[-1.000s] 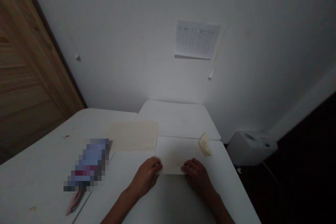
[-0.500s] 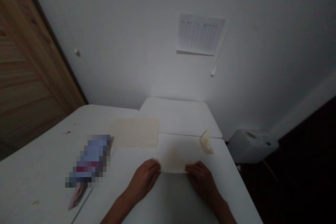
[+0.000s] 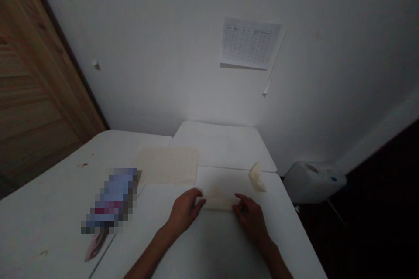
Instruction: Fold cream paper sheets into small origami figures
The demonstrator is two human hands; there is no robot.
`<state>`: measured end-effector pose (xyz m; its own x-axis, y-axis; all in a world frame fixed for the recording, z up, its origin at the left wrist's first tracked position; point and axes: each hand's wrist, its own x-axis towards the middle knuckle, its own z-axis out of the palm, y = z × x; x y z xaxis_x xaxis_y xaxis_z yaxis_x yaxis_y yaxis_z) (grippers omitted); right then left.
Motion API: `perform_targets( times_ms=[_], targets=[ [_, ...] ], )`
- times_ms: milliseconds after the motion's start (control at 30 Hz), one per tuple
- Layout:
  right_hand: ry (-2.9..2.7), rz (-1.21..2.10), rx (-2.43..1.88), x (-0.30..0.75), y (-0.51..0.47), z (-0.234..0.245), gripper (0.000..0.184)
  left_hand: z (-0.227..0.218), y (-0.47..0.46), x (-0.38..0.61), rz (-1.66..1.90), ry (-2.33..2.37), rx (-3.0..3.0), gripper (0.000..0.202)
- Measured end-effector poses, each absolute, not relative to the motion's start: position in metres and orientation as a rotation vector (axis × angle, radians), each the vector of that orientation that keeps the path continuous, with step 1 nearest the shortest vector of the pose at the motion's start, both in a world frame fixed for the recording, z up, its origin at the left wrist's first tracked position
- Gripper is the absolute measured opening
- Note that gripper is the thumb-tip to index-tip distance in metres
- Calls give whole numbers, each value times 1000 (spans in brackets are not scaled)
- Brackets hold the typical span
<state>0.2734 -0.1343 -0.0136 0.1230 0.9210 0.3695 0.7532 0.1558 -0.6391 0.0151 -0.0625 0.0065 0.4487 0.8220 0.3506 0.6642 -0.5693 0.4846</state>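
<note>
Between my hands lies a thin cream sheet (image 3: 218, 203), its near part turned over into a flat band with a small pointed piece showing beyond it. My left hand (image 3: 186, 209) pinches the band's left end with thumb and fingers. At the right end, my right hand (image 3: 250, 216) grips with the thumb and curled fingers while the index finger reaches forward. Whether the sheet is paper or a wrapper I cannot tell. A stack of similar cream sheets (image 3: 166, 165) is to the far left of my hands. Beyond my right hand sits a folded cream piece (image 3: 257, 178).
A blurred-out bluish object (image 3: 111, 198) with a pinkish end lies on the white table (image 3: 65, 183) at left. Behind stands a wall with a printed chart (image 3: 250, 42). On the floor at right is a white plastic container (image 3: 314, 182).
The sheet's near edge has been turned up and away from me into a narrower band. Both hands have shifted slightly forward and changed their finger positions.
</note>
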Motion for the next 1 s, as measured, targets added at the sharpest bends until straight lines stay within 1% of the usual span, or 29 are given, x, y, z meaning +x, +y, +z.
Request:
perform_targets(
  times_ms=[167, 433, 500, 600, 667, 800, 1000],
  targets=[
    [-1652, 266, -1644, 271, -134, -15, 36, 12, -60, 21, 715, 1263, 2483, 13],
    [-1682, 165, -1689, 267, -135, -13, 36, 10, -61, 26, 629, 1319, 2585, 13],
    [-1705, 72, -1685, 265, -136, -10, 34, 9, -62, 27, 625, 1333, 2592, 14],
    [-1804, -161, -1643, 255, -139, -5, 29, 8, -63, 27, 652, 1332, 2589, 16],
    [-1936, -240, -1580, 243, -142, 0, 30, 8, -63, 27, 667, 1326, 2588, 16],
    [-2186, -136, -1444, 220, -147, 10, 30, 8, -64, 27, 651, 1330, 2606, 16],
    [-2242, -52, -1454, 216, -150, 12, 32, 5, -64, 27, 653, 1341, 2620, 17]
  ],
)
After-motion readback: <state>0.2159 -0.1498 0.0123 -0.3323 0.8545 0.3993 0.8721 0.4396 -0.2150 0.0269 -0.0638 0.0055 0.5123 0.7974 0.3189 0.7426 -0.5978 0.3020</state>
